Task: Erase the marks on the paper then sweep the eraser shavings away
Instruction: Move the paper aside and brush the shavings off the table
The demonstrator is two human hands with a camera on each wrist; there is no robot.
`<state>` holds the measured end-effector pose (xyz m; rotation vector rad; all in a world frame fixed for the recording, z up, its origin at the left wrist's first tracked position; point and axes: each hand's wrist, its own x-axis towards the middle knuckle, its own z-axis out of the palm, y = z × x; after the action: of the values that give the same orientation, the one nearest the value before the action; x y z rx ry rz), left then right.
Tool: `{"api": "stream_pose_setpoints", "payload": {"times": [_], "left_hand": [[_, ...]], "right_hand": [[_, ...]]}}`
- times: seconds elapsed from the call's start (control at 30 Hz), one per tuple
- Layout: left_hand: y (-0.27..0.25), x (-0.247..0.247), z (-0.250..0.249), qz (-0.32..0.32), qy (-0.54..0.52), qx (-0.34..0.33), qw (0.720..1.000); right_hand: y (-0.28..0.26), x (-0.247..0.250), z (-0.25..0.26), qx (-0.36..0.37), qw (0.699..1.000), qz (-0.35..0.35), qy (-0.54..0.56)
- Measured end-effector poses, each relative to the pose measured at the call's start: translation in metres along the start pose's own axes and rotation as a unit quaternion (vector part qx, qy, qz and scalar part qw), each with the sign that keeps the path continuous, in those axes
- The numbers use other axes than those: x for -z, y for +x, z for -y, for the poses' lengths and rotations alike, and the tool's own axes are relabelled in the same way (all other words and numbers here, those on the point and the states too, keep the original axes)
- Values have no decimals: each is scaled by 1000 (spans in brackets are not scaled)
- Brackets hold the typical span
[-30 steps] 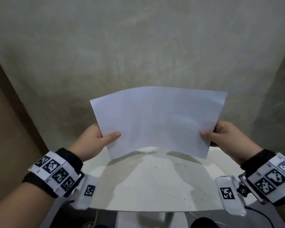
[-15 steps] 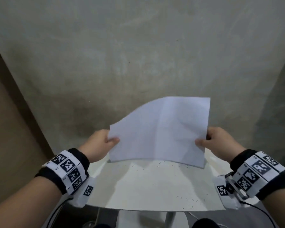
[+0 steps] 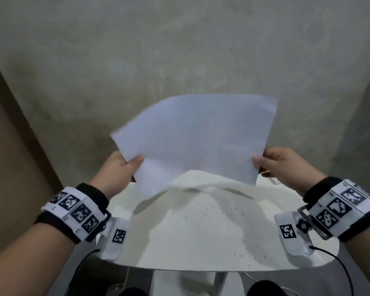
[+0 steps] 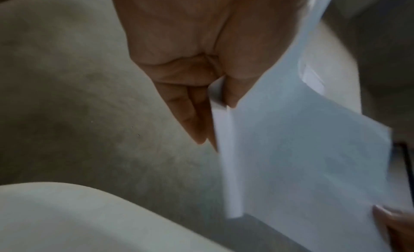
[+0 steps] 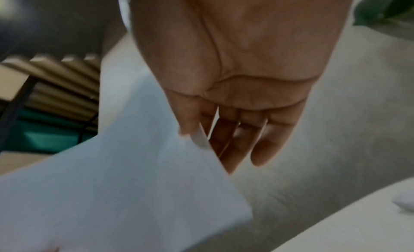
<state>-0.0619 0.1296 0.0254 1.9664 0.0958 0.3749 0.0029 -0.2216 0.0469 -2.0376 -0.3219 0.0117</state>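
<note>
Pinching the paper (image 3: 198, 135) by its side edges, the left hand (image 3: 118, 169) and right hand (image 3: 284, 165) hold it raised above the white table (image 3: 201, 242), where dark shavings (image 3: 235, 212) lie scattered.

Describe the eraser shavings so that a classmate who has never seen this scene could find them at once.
Start at the white table below the wall. The paper is held up above its far edge, pinched by the left hand and the right hand. The shavings are the tiny dark slivers scattered on the tabletop under and nearer than the paper, the only dark specks on it.
</note>
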Motion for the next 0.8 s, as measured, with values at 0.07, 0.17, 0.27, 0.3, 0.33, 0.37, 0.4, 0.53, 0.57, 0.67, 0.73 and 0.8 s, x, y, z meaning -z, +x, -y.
{"api": "stream_pose_setpoints", "payload": {"times": [0.07, 0.17, 0.27, 0.3, 0.33, 0.37, 0.4, 0.53, 0.57, 0.67, 0.73, 0.8], "left_hand": [[5, 8, -3, -37, -23, 20, 999], [12, 23, 3, -67, -27, 64, 995], [17, 34, 18, -80, -31, 114, 990], [18, 35, 21, -83, -24, 126, 988], [19, 36, 23, -84, -14, 137, 987], [20, 36, 25, -85, -7, 150, 985], [22, 36, 27, -86, -5, 160, 983], [33, 49, 36, -94, 22, 180, 979], [35, 53, 39, -97, 24, 182, 978], [36, 65, 41, -116, 32, 177, 977], [37, 71, 44, -120, 31, 174, 977], [34, 74, 46, -120, 27, 176, 977]], "right_hand": [[11, -2, 4, -37, 997, -17, 64], [35, -14, -7, -132, 984, 74, -98], [58, -48, -18, -130, 859, 240, -433], [65, -63, -20, -122, 823, 274, -483], [69, -79, -17, -107, 797, 300, -513], [72, -94, -14, -85, 780, 319, -531], [69, -109, -9, -60, 772, 337, -535], [17, -150, 15, 101, 738, 431, -509], [3, -153, 21, 116, 713, 474, -502], [-3, -143, 35, 83, 690, 551, -462], [14, -139, 45, 89, 755, 497, -417], [43, -148, 47, 97, 804, 395, -433]]}}
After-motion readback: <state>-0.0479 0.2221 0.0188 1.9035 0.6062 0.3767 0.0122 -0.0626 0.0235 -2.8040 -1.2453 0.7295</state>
